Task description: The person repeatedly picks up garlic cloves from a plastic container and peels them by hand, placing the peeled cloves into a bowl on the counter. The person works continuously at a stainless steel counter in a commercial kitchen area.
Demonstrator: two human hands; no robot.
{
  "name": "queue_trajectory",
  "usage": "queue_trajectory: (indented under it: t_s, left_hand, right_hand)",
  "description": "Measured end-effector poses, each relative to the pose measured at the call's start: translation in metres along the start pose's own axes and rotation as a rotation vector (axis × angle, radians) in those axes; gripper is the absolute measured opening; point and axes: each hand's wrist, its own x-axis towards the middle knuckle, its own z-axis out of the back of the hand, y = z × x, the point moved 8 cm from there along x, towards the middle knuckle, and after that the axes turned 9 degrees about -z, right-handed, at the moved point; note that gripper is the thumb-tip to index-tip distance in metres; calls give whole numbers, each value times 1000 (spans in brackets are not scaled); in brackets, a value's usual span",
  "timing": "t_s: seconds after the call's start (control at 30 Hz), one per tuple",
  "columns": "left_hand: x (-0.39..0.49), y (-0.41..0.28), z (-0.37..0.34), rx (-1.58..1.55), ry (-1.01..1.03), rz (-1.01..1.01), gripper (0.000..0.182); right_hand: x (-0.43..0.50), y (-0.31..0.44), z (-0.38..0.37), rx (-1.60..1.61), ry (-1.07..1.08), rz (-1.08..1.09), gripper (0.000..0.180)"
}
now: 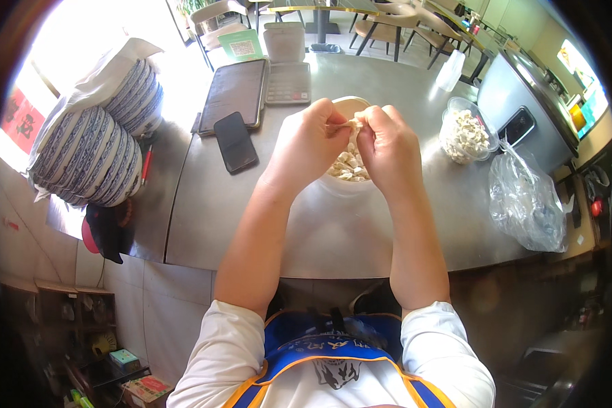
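My left hand (311,143) and my right hand (390,143) meet over a round white tub (348,187). Between the fingertips of both is a small pale piece of food (355,124), which looks like bread; the fingers partly hide it. Inside the tub lie many small pale chunks (348,166), visible in the gap between my hands. To the right of my right hand, a clear plastic tub (491,148) holds similar torn bits (464,135).
On the steel table (336,229), a phone (236,143), tablet (234,92) and calculator (288,89) lie left. Stacked patterned bowls (92,153) and a red pen (147,164) are farther left. At right are a plastic bag (528,199) and a grey appliance (500,92).
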Motion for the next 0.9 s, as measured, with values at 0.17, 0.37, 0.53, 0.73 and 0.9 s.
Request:
queue_trajectory:
  t_s: [0.17, 0.37, 0.53, 0.73, 0.9]
  left_hand:
    - [0, 6, 4, -249, -47, 146, 18]
    - [3, 6, -3, -426, 5, 124, 16]
    - [3, 6, -6, -432, -6, 94, 18]
    - [1, 4, -8, -337, -60, 122, 18]
    - [-1, 5, -6, -257, -110, 140, 13]
  right_hand:
    - [7, -16, 1, 85, -1, -62, 24]
    - [8, -22, -14, 504, 197, -150, 27]
    - [5, -17, -17, 708, 324, -244, 17]
    - [-1, -1, -5, 425, 97, -78, 9]
    - [-3, 9, -2, 171, -73, 84, 14]
